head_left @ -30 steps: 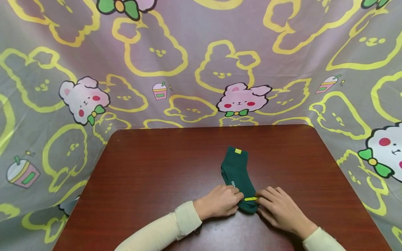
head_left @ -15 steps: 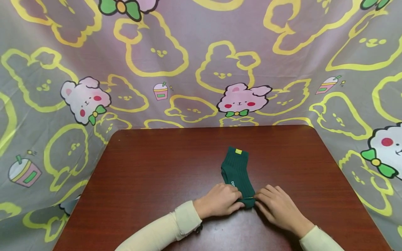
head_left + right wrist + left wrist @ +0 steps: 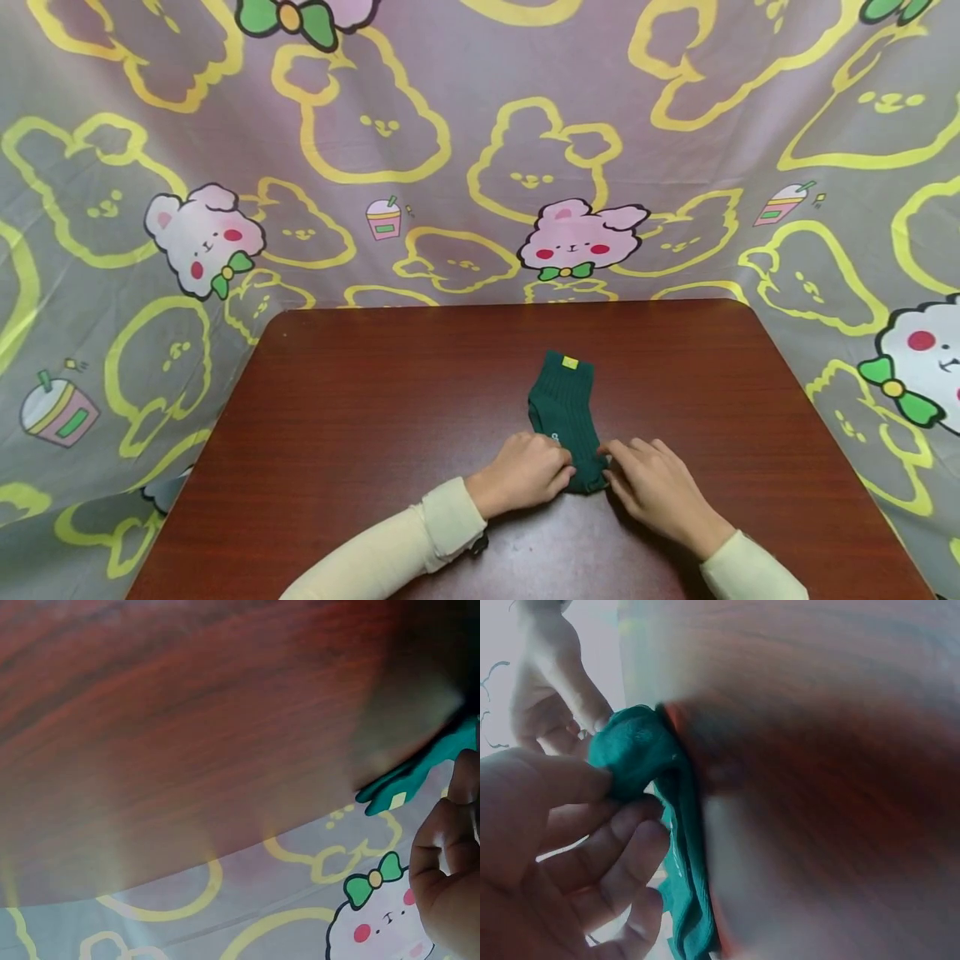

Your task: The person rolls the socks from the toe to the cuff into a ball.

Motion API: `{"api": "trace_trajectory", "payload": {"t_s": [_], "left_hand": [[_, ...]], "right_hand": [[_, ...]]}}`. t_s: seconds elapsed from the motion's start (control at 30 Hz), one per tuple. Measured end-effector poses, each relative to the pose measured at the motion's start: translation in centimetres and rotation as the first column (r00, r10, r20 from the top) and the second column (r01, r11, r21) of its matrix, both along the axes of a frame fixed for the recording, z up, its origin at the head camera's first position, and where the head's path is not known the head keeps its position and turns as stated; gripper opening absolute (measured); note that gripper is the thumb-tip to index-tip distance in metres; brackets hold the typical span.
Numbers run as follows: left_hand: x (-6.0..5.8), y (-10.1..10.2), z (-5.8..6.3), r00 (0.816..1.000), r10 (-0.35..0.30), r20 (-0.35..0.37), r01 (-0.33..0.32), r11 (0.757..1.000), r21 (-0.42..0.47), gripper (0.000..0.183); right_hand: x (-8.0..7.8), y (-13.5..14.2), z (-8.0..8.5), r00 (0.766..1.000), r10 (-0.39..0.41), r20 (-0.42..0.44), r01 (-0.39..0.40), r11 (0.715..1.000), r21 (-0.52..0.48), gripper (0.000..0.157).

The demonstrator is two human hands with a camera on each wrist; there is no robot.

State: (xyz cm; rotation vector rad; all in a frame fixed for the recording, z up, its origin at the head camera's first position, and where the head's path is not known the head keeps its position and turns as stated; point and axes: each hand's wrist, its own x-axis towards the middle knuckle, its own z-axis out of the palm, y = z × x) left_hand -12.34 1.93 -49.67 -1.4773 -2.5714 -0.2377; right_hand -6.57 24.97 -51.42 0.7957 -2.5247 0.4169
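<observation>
A pair of dark green ribbed socks [image 3: 573, 400] lies flat on the table, cuff end away from me, with a small yellow tag [image 3: 570, 362] at the cuff. The near toe end is rolled over on itself; in the left wrist view this green roll [image 3: 634, 746] stands above the flat part. My left hand [image 3: 521, 471] pinches the roll's left side between thumb and fingers. On the right side, my right hand [image 3: 660, 492] holds the roll's other edge with thumb and fingertips. White lettering on the socks is partly covered by my left hand.
The reddish-brown wooden table [image 3: 375, 392] has rounded far corners. A grey curtain [image 3: 450, 150] with yellow outlines and cartoon rabbits hangs behind it and along both sides.
The toe end has been turned up and rolled away from me, and its yellow strip has gone out of sight. Both hands have shifted slightly forward with it.
</observation>
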Motion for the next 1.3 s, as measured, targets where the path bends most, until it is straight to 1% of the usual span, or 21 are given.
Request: {"api": "trace_trajectory", "payload": {"t_s": [0.07,0.2,0.23,0.3,0.37,0.43,0.53,0.67,0.73,0.83,0.97,1.1,1.2,1.3], "left_hand": [[0.0,0.1,-0.1,1.0,0.016,-0.005,-0.016,1.0,0.018,0.015],[0.0,0.2,-0.3,0.999,0.032,-0.01,-0.031,0.998,0.054,0.012],[-0.1,0.2,-0.4,1.0,0.027,-0.013,-0.026,0.998,0.062,0.012],[-0.1,0.3,-0.5,0.999,0.005,-0.033,-0.003,0.997,0.076,0.011],[-0.1,0.3,-0.6,0.998,-0.03,-0.05,0.034,0.996,0.088,0.007],[-0.1,0.4,-0.6,0.995,-0.07,-0.067,0.076,0.993,0.09,0.006],[0.0,0.4,-0.4,0.987,-0.122,-0.103,0.128,0.99,0.055,0.012],[0.2,0.3,-0.3,0.976,-0.178,-0.127,0.177,0.984,-0.013,0.013],[0.2,0.2,-0.3,0.974,-0.196,-0.117,0.193,0.981,-0.033,0.013],[0.2,0.0,-0.4,0.973,-0.211,-0.095,0.208,0.977,-0.044,0.012],[0.3,-0.1,-0.5,0.976,-0.205,-0.076,0.2,0.978,-0.065,0.021],[0.5,0.0,-0.7,0.982,-0.172,-0.081,0.166,0.983,-0.076,0.031],[0.6,0.0,-0.8,0.984,-0.149,-0.093,0.144,0.988,-0.057,0.028],[0.6,0.1,-0.9,0.986,-0.133,-0.102,0.131,0.991,-0.029,0.019]], "right_hand": [[-0.1,-0.1,0.0,1.0,0.01,-0.015,-0.01,1.0,0.011,0.026],[-0.3,-0.3,-0.1,0.998,0.062,-0.023,-0.061,0.998,0.034,0.014],[-0.3,-0.4,-0.1,0.996,0.081,-0.024,-0.08,0.996,0.037,0.016],[-0.3,-0.4,-0.2,0.993,0.118,-0.028,-0.117,0.992,0.046,0.03],[-0.3,-0.5,-0.2,0.989,0.143,-0.038,-0.141,0.988,0.064,0.044],[-0.3,-0.5,-0.1,0.985,0.165,-0.05,-0.161,0.984,0.078,0.05],[-0.2,-0.3,-0.1,0.983,0.175,-0.057,-0.169,0.98,0.101,0.048],[-0.1,0.1,-0.2,0.981,0.189,-0.041,-0.185,0.978,0.099,0.027],[0.0,0.3,-0.3,0.981,0.195,-0.024,-0.192,0.977,0.096,0.027],[0.1,0.5,-0.4,0.982,0.187,0.011,-0.187,0.975,0.116,0.035],[0.1,0.6,-0.5,0.983,0.178,0.038,-0.182,0.975,0.13,0.039],[0.0,0.5,-0.8,0.983,0.183,0.016,-0.183,0.977,0.106,0.04],[-0.1,0.5,-1.1,0.984,0.176,-0.006,-0.175,0.98,0.096,0.038],[-0.1,0.5,-1.3,0.987,0.162,-0.014,-0.16,0.982,0.097,0.035]]}}
